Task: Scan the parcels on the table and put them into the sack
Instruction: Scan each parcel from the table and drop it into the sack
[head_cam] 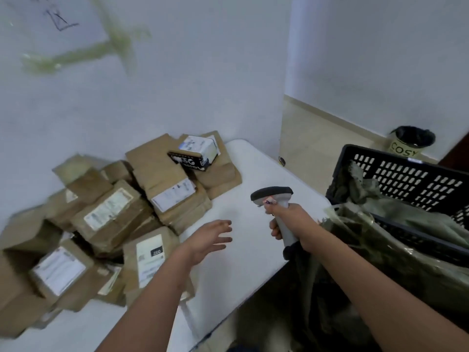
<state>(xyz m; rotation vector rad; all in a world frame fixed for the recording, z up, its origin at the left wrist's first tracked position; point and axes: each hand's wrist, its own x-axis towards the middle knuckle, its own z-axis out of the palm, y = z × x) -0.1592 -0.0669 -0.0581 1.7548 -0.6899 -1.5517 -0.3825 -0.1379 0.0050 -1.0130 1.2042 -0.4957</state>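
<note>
While the right hand (291,219) grips the scanner (276,207), the left hand (208,240), blurred, hovers open-fingered.

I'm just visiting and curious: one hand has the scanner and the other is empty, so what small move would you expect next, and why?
Probably the left hand reaches left to the nearest parcel, the brown one with a white label facing up. That hand is open above the bare table and holds nothing, while the right hand already grips the scanner, so a parcel must be picked up for scanning.
</note>
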